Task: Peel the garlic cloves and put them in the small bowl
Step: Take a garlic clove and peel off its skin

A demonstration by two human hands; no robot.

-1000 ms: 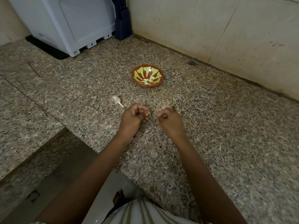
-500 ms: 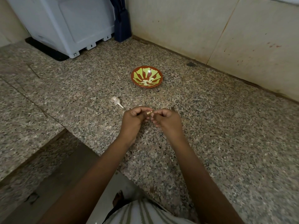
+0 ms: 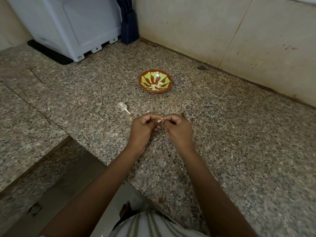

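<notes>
A small garlic clove [image 3: 160, 120] sits between my two hands above the granite counter. My left hand [image 3: 142, 132] grips it from the left with curled fingers, and my right hand [image 3: 177, 130] pinches its top from the right. Beyond the hands stands the small red bowl [image 3: 166, 87] with a green leaf pattern, holding several pale peeled cloves [image 3: 155, 86]. To the left of the hands the rest of the garlic bulb [image 3: 123, 106] lies on the counter with its stalk pointing right.
The speckled granite counter [image 3: 239, 134] meets tiled walls at the back and right. A white appliance [image 3: 77, 26] on a black mat and a dark blue object [image 3: 129, 28] stand at the back left. The counter's front edge drops to the floor at lower left.
My hands were apart a second ago, the clove in the left. They have come together, and the right fingers now pinch the clove too.
</notes>
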